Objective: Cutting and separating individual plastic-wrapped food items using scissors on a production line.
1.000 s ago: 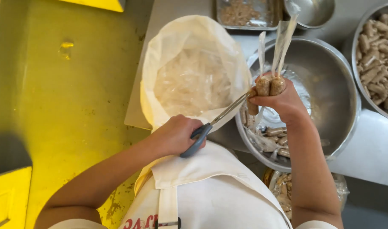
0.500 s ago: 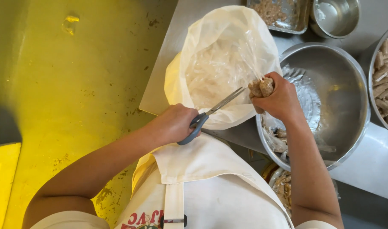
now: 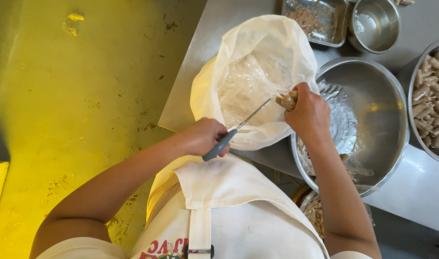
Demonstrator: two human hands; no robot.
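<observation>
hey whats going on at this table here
A person in a white apron stands at a steel table. The left hand grips grey-handled scissors, blades reaching toward small tan sausage-like pieces held in the right hand. Both are over a white plastic bag lined with clear film. A large, nearly empty steel bowl sits beside it, and another bowl of tan pieces is at the right edge.

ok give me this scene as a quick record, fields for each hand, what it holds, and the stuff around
left hand: grips grey-handled scissors, blades pointing toward the right hand
right hand: closed on small tan sausage-like pieces
under the hands: white plastic bag, open, with crumpled clear film inside
beside it: large round steel bowl, a few pieces at the bottom
far right: steel bowl full of tan pieces
top: rectangular steel tray, small steel cup
surface: steel table
</observation>
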